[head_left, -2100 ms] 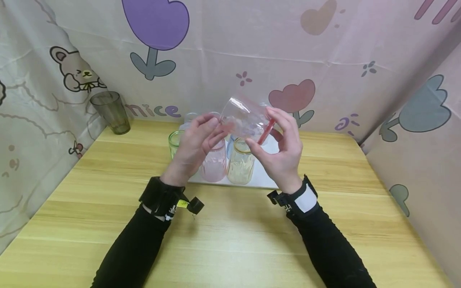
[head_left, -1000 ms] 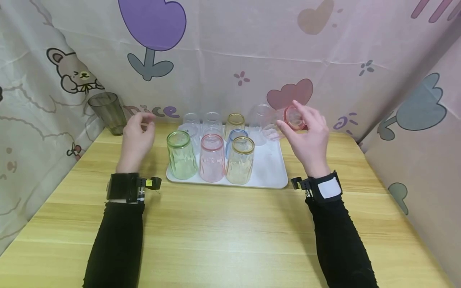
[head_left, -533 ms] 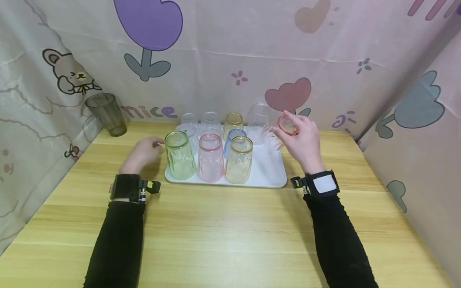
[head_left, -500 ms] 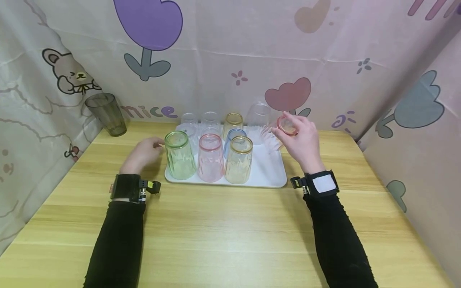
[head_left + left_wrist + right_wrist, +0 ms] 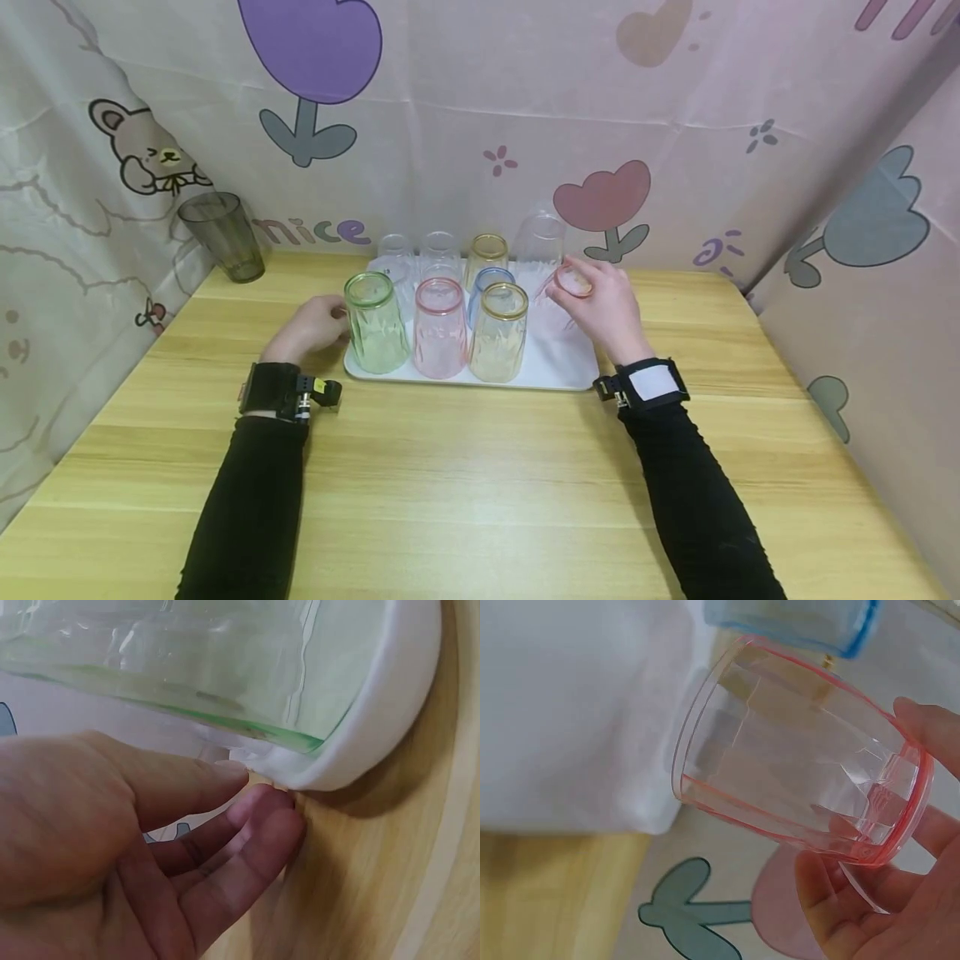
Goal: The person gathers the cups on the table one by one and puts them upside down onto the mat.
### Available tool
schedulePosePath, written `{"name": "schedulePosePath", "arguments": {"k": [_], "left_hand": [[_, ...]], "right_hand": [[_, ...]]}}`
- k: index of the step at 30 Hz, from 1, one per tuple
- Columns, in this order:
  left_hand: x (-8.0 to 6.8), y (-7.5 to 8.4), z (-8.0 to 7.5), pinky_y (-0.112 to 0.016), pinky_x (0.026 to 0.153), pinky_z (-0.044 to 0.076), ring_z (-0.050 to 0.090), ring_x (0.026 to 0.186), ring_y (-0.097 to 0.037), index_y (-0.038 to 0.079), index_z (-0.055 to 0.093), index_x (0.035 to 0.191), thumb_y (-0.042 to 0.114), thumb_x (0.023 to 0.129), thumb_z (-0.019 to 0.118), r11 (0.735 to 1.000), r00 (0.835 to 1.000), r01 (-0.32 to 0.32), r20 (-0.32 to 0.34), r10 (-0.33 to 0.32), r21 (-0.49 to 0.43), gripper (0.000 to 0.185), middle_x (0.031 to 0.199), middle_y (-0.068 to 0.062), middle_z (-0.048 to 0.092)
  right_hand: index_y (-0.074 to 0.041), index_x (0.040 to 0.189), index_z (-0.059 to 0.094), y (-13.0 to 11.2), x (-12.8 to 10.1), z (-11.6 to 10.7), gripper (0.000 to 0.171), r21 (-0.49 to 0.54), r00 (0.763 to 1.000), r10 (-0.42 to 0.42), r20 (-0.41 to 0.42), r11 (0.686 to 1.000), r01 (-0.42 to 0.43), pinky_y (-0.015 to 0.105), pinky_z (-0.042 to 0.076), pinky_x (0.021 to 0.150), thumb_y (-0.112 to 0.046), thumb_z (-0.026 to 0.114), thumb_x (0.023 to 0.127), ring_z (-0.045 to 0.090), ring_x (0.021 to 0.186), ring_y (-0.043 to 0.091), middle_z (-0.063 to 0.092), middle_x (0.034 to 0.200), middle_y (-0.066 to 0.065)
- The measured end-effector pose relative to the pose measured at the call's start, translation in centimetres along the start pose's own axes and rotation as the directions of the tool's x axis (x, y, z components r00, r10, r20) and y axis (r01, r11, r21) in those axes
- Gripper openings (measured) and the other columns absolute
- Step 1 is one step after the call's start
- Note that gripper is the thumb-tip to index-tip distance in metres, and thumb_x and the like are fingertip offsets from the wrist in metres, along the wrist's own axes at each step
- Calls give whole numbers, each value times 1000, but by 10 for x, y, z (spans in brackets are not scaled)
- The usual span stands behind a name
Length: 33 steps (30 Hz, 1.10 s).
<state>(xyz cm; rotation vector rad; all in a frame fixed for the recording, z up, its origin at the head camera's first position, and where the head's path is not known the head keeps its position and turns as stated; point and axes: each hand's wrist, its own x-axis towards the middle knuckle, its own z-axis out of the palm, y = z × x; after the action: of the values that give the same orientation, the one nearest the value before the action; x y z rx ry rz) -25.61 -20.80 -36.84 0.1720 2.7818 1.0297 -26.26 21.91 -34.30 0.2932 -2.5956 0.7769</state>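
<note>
My right hand holds a clear pink-rimmed cup upside down, fingers and thumb curled round its base, over the right part of the white tray. In the right wrist view the cup is tilted, its open mouth turned toward the tray's white surface, and my fingertips pinch the thick pink base; whether the rim already touches the tray I cannot tell.

My left hand lies on the counter at the tray's left edge, fingers relaxed and holding nothing. The left wrist view shows my fingertips just at the tray's rounded rim — touching or nearly so — with the green cup standing inverted right above them on the tray.

The two hands are well apart, one at each side of the tray, with the cups between them. In the front row stand, inverted, the green cup, a pink cup and a yellow cup; a blue cup stands behind them, close to the held cup — the blue rim shows just beyond it in the right wrist view. Further back stand clear cups, a gold-rimmed cup and a tall clear cup.

A grey tumbler stands upright at the counter's far left corner, well apart from both hands, against the patterned cloth backdrop.
</note>
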Motion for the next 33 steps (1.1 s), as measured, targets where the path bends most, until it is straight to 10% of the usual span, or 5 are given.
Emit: {"name": "schedulePosePath", "arguments": {"k": [33], "left_hand": [[4,3,4,-60,109,44,64,111,-42,-9,51,143,10,105,52,998,998,61,-1,-61,-22,43,127,-31,62]], "right_hand": [[-5,139,65,2,-3,38,53,-22,996,-84,-27,996,83,57,47,99,-27,80,93,52,125,44,59,140,23]]}}
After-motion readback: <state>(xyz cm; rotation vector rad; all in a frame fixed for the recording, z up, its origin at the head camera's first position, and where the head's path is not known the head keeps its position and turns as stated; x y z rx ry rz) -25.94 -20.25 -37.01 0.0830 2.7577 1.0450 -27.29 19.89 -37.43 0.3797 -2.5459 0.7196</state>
